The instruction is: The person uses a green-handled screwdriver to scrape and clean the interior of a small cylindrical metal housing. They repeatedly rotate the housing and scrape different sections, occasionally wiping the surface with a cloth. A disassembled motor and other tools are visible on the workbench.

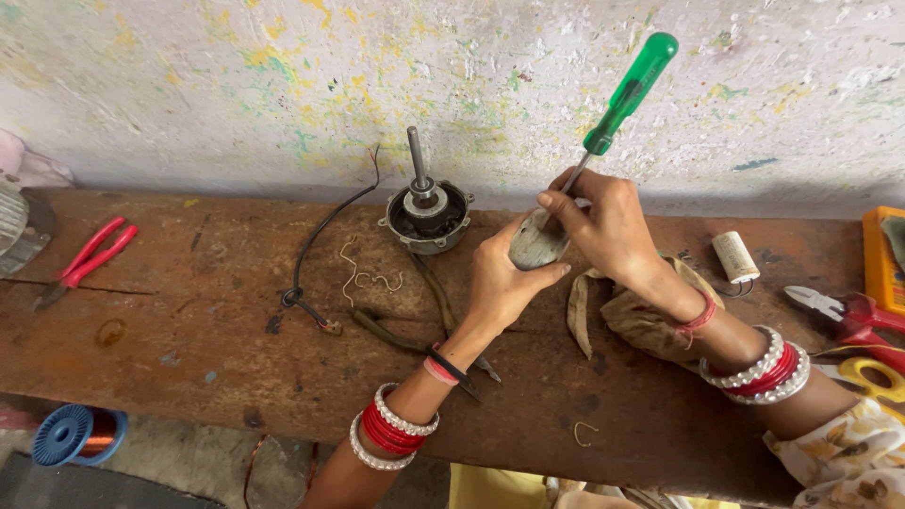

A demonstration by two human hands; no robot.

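Green-handled screwdriver (617, 99) gripped by right hand (608, 221), tip at grey cap (537, 242) clasped in left hand (500, 283), centre frame.

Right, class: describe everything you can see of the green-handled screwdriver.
The screwdriver has a see-through green plastic handle and a thin metal shaft. It tilts, handle up and to the right, tip down into a grey metal piece. The right hand grips the shaft; the left hand holds the piece above the wooden bench.

Motor (426, 215) behind pliers (443, 320); capacitor (735, 256) right, on bench (207, 320).
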